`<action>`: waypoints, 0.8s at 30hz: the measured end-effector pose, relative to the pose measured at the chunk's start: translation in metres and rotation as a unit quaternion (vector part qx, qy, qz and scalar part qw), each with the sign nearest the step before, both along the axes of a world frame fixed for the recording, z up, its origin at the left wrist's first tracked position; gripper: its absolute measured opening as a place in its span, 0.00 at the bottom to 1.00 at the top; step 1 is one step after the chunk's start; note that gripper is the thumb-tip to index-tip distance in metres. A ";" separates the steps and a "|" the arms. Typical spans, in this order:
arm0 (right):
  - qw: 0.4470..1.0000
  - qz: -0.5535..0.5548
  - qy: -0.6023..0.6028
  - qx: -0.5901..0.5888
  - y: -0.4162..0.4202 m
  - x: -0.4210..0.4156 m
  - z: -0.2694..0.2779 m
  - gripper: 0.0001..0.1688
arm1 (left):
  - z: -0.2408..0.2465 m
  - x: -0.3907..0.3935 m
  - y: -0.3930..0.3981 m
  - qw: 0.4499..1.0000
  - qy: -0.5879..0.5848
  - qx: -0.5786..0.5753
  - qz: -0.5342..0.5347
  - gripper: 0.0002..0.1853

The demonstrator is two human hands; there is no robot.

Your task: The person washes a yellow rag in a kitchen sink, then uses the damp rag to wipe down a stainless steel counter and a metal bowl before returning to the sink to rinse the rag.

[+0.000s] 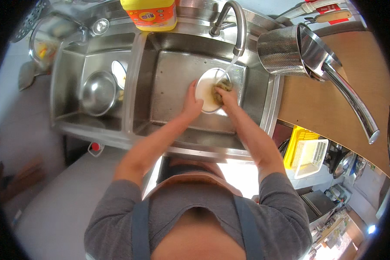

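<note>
My left hand [192,101] grips the near left rim of a white plate [205,92] with a dark edge line, held over the right-hand sink basin [172,87]. Against the plate's right side, my right hand [227,96] presses a greenish-brown scouring pad [218,94]. Water runs from the curved steel faucet [241,29] onto the plate near the pad. Brownish water or residue tints the plate's surface around the pad. The fingertips of my left hand are hidden behind the plate.
In the left basin [68,104] sit a round metal bowl [99,92] and a white dish [118,73]. A yellow jug [151,14] stands behind the divider. At right, a perforated steel strainer [278,50] rests by a long-handled pot [351,91] on the brown counter [308,104].
</note>
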State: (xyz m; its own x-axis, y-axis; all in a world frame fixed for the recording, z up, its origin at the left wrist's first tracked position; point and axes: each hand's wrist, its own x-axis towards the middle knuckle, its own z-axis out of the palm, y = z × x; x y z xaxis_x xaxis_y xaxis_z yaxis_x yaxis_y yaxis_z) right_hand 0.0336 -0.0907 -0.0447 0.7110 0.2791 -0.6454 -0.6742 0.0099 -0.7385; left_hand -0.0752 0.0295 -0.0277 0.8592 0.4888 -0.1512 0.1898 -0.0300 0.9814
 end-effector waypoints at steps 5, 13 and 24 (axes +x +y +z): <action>0.950 -0.165 0.224 0.144 0.030 -0.039 -0.010 0.20 | -0.001 -0.005 -0.019 0.994 -0.072 0.022 0.074 0.37; 0.541 0.526 -0.629 -0.185 0.058 0.061 0.068 0.16 | 0.030 0.026 0.055 0.980 0.063 -0.173 -0.081 0.29; 0.995 -0.033 -0.065 -0.071 0.020 -0.006 0.026 0.22 | 0.006 0.022 0.019 0.974 -0.049 -0.180 0.132 0.20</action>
